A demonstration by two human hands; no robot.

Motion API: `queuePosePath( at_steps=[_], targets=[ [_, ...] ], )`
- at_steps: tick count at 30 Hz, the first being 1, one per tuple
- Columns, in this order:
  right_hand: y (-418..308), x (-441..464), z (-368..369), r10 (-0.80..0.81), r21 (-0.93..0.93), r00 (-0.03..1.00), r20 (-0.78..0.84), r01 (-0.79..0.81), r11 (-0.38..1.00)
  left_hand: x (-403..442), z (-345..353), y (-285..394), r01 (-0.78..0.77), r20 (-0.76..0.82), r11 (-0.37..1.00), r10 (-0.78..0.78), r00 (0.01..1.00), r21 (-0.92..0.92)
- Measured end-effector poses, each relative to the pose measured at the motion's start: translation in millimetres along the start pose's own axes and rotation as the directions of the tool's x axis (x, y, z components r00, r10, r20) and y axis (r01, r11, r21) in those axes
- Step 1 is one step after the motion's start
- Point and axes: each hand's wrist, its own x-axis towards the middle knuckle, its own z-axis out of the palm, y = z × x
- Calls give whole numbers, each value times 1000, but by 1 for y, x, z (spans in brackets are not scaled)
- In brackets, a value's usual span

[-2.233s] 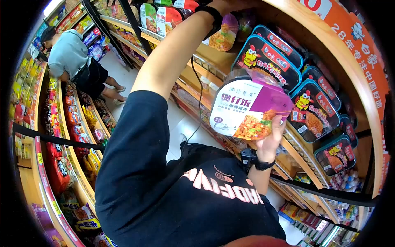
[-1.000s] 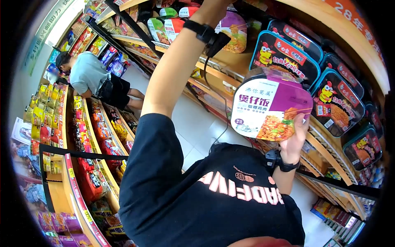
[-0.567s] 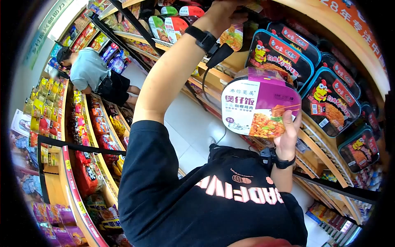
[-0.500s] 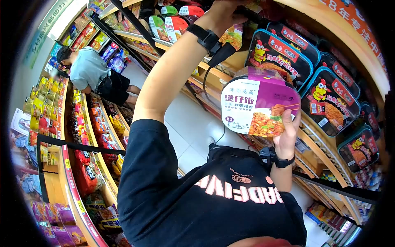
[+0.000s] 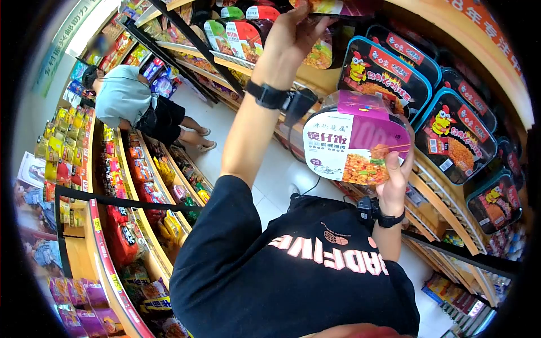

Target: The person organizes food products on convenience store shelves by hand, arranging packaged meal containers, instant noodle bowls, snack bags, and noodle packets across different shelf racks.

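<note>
My right hand (image 5: 393, 183) is closed on the right edge of a white-and-purple instant rice box (image 5: 355, 147), its thumb on the printed front. The box is tilted toward me, showing a picture of rice with meat. At the top of the view, my left hand (image 5: 293, 34) grips a second food box (image 5: 344, 7) with a dark red edge, cut off by the frame. Beside that hand, more rice boxes (image 5: 243, 39) stand on the shelf. To the right of the held rice box are black noodle trays (image 5: 455, 138) printed with a yellow cartoon chicken.
Wooden shelves (image 5: 445, 194) with wire fronts curve along my right side. On the left, a rack (image 5: 146, 236) holds rows of bagged snacks. Another person (image 5: 127, 96) in a light blue shirt bends over the far shelf. Pale floor tiles (image 5: 265, 180) show between the shelves.
My left hand has drawn back from the shelf, and a box now shows in it. The right hand's box is almost unmoved. The other person's legs have come further into view.
</note>
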Motion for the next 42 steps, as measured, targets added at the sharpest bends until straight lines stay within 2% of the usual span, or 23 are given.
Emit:
queuePosePath(
  at_steps=[2,4,8,10,11,14,16,19,22,24,26,27,28,30,31,33,34,36,38,40,41,42],
  targets=[
    [0,-1,-2,-33,26,998,44,32,999,-2,0,-8,-67,56,993,73,996,-100],
    [-7,-5,2,15,59,1000,8,-15,998,-3,0,-13,-101,51,988,107,993,-119],
    [-13,-4,8,107,-28,993,-46,-109,994,3,-6,-12,-98,7,992,98,995,-83],
    [-13,-4,10,91,-19,995,-51,-92,996,14,-18,-8,-13,105,1000,13,994,5],
    [-13,-4,10,93,-20,994,-51,-94,995,11,-14,-7,-13,103,1000,12,995,3],
    [-12,-3,10,83,-19,995,-59,-84,996,0,5,-5,-30,76,1000,29,997,5],
    [-13,-1,10,65,-22,998,-24,-66,998,-11,19,-5,-112,50,989,107,993,97],
    [-10,1,6,46,-30,999,-1,-47,998,10,17,-3,-15,101,998,10,995,54],
    [-8,0,4,48,-41,999,-5,-48,998,24,17,0,21,59,998,-24,998,55],
    [-9,1,5,40,-41,999,-8,-40,998,18,19,3,24,122,995,-36,992,101],
    [-9,1,4,35,-38,999,-5,-35,999,6,22,7,-86,99,984,71,993,157],
    [-9,1,5,36,-49,999,-3,-36,998,3,15,13,-98,231,964,40,972,246],
    [-8,1,5,38,-60,999,1,-37,997,-1,18,14,-99,230,964,41,972,246],
    [-7,1,4,28,-76,1000,1,-28,997,-10,25,16,-246,251,925,175,952,288],
    [-6,1,4,20,-93,1000,0,-20,996,-9,21,18,-248,246,925,179,953,288],
    [-9,0,5,36,-77,999,6,-35,996,-9,11,24,-136,71,965,123,990,225],
    [-10,1,6,47,-62,999,6,-46,997,-11,7,23,-140,70,964,127,989,225],
    [-9,1,6,42,-60,999,1,-42,997,-30,4,20,-254,56,950,247,967,184],
    [-7,1,5,35,-58,999,-4,-35,998,-41,-21,9,-255,65,950,248,967,180],
    [-7,1,4,7,-77,1000,-5,-7,997,-60,-41,-6,-363,149,918,341,928,162],
    [-8,0,6,6,-78,1000,2,-6,997,-72,-38,-14,-357,35,927,355,934,112],
    [-9,-1,8,28,-45,999,-18,-29,999,-77,-44,-23,-364,24,929,363,932,71]
  ],
)
